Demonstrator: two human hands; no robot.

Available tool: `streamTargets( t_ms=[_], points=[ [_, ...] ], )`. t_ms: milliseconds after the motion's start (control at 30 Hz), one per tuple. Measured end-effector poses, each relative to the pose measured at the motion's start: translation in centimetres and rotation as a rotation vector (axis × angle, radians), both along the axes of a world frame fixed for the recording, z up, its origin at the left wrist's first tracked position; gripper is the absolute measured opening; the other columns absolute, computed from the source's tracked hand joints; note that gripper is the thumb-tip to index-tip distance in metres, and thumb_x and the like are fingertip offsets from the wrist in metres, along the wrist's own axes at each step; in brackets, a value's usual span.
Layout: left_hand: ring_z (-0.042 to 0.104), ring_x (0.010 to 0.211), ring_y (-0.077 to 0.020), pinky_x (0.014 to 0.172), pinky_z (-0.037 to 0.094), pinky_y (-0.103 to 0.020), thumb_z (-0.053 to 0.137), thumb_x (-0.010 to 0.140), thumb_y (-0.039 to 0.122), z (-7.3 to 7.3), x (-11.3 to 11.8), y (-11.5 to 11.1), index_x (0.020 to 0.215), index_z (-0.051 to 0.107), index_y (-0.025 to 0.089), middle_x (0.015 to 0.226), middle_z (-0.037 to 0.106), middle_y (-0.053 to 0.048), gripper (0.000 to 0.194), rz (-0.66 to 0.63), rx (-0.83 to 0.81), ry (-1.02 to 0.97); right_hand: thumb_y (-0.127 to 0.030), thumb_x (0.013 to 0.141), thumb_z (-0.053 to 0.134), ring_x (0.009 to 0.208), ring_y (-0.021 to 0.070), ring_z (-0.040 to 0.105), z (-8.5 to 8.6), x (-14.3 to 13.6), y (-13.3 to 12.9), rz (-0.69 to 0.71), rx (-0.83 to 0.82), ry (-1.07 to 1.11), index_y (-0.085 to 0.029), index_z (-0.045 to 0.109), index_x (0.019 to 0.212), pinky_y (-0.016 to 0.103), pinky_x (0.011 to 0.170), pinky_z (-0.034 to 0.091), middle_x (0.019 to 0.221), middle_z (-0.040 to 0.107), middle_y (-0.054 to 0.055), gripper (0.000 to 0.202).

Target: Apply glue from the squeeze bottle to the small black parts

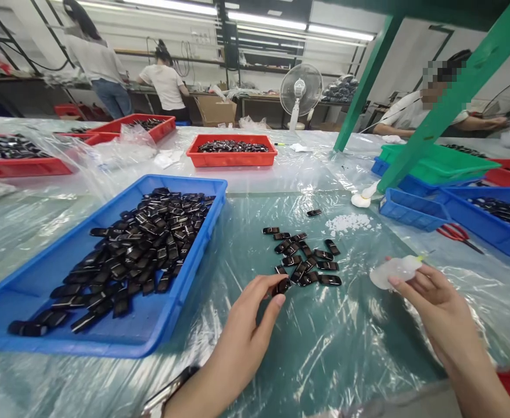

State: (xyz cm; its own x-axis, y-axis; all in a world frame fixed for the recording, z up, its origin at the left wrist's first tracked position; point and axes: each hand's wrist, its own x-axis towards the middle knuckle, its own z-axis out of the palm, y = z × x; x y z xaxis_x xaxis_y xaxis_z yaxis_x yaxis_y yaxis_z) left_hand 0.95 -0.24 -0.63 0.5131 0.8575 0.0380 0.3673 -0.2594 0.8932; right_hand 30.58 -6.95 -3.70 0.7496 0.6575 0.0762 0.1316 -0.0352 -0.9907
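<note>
Between the thumb and fingers of my left hand (255, 307) is a small glossy black plastic piece (281, 286), held at the near edge of a loose group of similar black pieces (302, 261) on the table. My right hand (438, 296) grips a translucent white squeeze bottle (392, 273), tilted sideways, with a yellow-green collar and thin needle tip pointing right. A scatter of small white bits (351, 223) lies beyond the group. Left of my left hand stands a blue tray (168, 319) heaped with many more black pieces (150, 232).
A red tray (233, 158) of dark parts stands farther back. At right are a small blue bin (412, 209), red-handled pliers (453, 232), a green tray (433, 165) and slanting green posts (446, 104). Plastic sheeting covers the table. Several people work beyond it.
</note>
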Motion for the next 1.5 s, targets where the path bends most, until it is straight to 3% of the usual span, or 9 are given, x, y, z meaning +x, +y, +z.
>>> streamTargets(
  t_ms=[233, 333, 567, 833, 1033, 1167, 1300, 1400, 1500],
  points=[
    [0.062, 0.103, -0.0260, 0.078, 0.056, -0.038, 0.038, 0.104, 0.047, -0.4, -0.1, -0.1, 0.128, 0.055, 0.032, 0.110, 0.062, -0.007, 0.033, -0.017, 0.032, 0.014, -0.050, 0.062, 0.085, 0.117, 0.0325, 0.063, -1.4, 3.1, -1.2, 0.173, -0.059, -0.247, -0.028, 0.056, 0.123, 0.047, 0.097, 0.053, 0.129, 0.066, 0.009, 0.071],
    [0.063, 0.098, -0.0251, 0.083, 0.056, -0.042, 0.039, 0.104, 0.046, -0.5, 0.0, 0.0, 0.127, 0.056, 0.032, 0.106, 0.063, -0.006, 0.032, -0.014, 0.039, 0.006, -0.053, 0.077, 0.075, 0.108, 0.0307, 0.068, -0.5, 6.6, -1.4, 0.213, -0.137, -0.336, -0.027, 0.069, 0.109, 0.041, 0.091, 0.056, 0.116, 0.073, 0.009, 0.042],
    [0.064, 0.098, -0.0241, 0.085, 0.056, -0.040, 0.042, 0.103, 0.044, -0.3, 0.2, -0.1, 0.124, 0.058, 0.032, 0.109, 0.064, -0.006, 0.030, -0.040, 0.061, -0.004, -0.033, 0.095, 0.064, 0.084, 0.0173, 0.069, 0.8, 12.5, 6.6, 0.280, -0.330, -0.620, -0.016, 0.069, 0.101, 0.038, 0.079, 0.057, 0.097, 0.071, 0.004, 0.019],
    [0.064, 0.095, -0.0247, 0.069, 0.056, -0.033, 0.041, 0.103, 0.045, -0.4, -0.1, 0.3, 0.127, 0.058, 0.030, 0.107, 0.065, -0.008, 0.033, -0.084, 0.056, 0.056, -0.033, 0.096, 0.061, 0.085, 0.0162, 0.066, -0.1, 12.2, 11.7, 0.321, -0.431, -0.756, -0.019, 0.068, 0.096, 0.035, 0.077, 0.056, 0.102, 0.069, 0.004, 0.015],
    [0.063, 0.096, -0.0232, 0.051, 0.049, -0.022, 0.041, 0.104, 0.044, -0.2, 0.0, -0.1, 0.133, 0.054, 0.033, 0.117, 0.062, -0.008, 0.034, -0.112, 0.001, 0.024, -0.034, 0.095, 0.062, 0.075, 0.0140, 0.063, 2.5, 12.1, 8.7, 0.205, -0.347, -0.571, -0.018, 0.065, 0.087, 0.031, 0.071, 0.054, 0.087, 0.067, 0.001, 0.019],
    [0.063, 0.099, -0.0222, 0.056, 0.053, -0.024, 0.041, 0.104, 0.037, -0.3, 0.0, -0.4, 0.130, 0.054, 0.033, 0.120, 0.060, -0.007, 0.029, -0.134, 0.061, -0.003, -0.045, 0.085, 0.067, 0.078, 0.0224, 0.062, 4.4, 10.6, 2.4, -0.010, -0.136, -0.402, -0.027, 0.064, 0.084, 0.041, 0.077, 0.052, 0.088, 0.065, 0.004, 0.019],
    [0.062, 0.107, -0.0237, 0.082, 0.058, -0.035, 0.044, 0.104, 0.027, -0.6, 0.1, -0.9, 0.126, 0.054, 0.030, 0.120, 0.061, -0.006, 0.025, -0.167, 0.229, 0.000, -0.051, 0.074, 0.075, 0.084, 0.0303, 0.064, 3.4, 6.2, -3.5, -0.133, 0.004, -0.311, -0.032, 0.064, 0.083, 0.048, 0.077, 0.052, 0.092, 0.067, 0.005, 0.024],
    [0.061, 0.108, -0.0229, 0.087, 0.055, -0.037, 0.043, 0.104, 0.024, -0.8, 0.1, -1.3, 0.131, 0.050, 0.031, 0.120, 0.060, -0.006, 0.029, -0.206, 0.354, 0.030, -0.049, 0.079, 0.073, 0.109, 0.0307, 0.061, 1.8, 0.6, -5.2, 0.059, -0.065, -0.114, -0.034, 0.068, 0.075, 0.036, 0.077, 0.054, 0.097, 0.070, 0.002, 0.017],
    [0.061, 0.105, -0.0231, 0.084, 0.054, -0.037, 0.041, 0.105, 0.020, -0.8, 0.1, -1.3, 0.135, 0.047, 0.027, 0.118, 0.060, -0.008, 0.031, -0.238, 0.487, 0.047, -0.046, 0.077, 0.077, 0.092, 0.0269, 0.066, 1.2, -5.9, -4.3, 0.447, -0.029, 0.262, -0.033, 0.076, 0.083, 0.034, 0.068, 0.058, 0.100, 0.070, 0.004, 0.014]
  ],
)
